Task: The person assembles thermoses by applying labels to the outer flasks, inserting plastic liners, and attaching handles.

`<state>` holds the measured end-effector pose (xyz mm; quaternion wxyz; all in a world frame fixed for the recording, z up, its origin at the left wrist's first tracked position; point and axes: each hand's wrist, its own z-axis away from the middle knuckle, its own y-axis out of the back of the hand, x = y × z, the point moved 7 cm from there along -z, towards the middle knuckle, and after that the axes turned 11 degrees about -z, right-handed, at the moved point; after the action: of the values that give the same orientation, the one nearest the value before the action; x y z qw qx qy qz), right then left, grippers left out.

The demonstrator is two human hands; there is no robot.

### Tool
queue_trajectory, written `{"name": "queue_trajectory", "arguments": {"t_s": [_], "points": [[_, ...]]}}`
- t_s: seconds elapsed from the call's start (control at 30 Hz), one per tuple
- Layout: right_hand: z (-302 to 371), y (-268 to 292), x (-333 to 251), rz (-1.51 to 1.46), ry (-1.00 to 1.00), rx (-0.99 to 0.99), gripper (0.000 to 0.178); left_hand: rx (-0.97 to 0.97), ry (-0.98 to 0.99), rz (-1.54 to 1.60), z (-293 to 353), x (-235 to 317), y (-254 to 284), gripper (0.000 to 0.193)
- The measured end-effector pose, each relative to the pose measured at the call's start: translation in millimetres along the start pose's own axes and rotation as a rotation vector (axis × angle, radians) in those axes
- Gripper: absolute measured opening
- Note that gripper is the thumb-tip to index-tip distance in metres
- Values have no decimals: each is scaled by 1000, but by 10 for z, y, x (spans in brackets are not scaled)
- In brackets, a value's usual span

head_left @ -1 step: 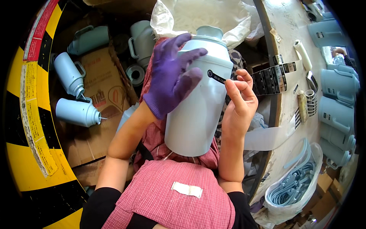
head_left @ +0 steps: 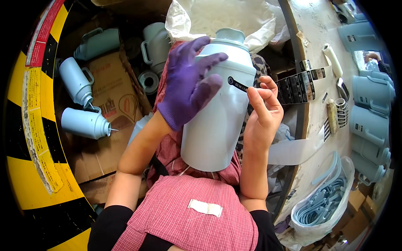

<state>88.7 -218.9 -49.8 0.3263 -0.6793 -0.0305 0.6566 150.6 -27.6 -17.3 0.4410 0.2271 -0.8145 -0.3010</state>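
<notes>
A pale blue flask body (head_left: 213, 129) with a short neck rests across my lap, its neck pointing away from me. Over its upper left side is my left hand (head_left: 188, 81) in a purple glove, fingers and thumb spread apart; whether the fingertips press on the flask I cannot tell. A narrow black sticker (head_left: 237, 83) with a round end lies against the flask's front. My bare right hand (head_left: 264, 113) pinches the sticker's right end between thumb and forefinger, just off the flask's right side.
Left, several blue flasks (head_left: 86, 123) lie on a cardboard box (head_left: 104, 146) beside a yellow-black striped edge (head_left: 42, 167). A white sack (head_left: 180, 23) stands ahead. The right-hand bench (head_left: 310, 146) bears a sticker sheet (head_left: 295, 88), more blue flasks (head_left: 368, 92) and a bag of blue straps (head_left: 320, 205).
</notes>
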Motion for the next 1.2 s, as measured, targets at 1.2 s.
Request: {"name": "queue_trajectory", "arguments": {"t_s": [1.2], "points": [[-160,148,455,-45,-108,-12,57,-68,270,-123,310,-489,-224,75]]}}
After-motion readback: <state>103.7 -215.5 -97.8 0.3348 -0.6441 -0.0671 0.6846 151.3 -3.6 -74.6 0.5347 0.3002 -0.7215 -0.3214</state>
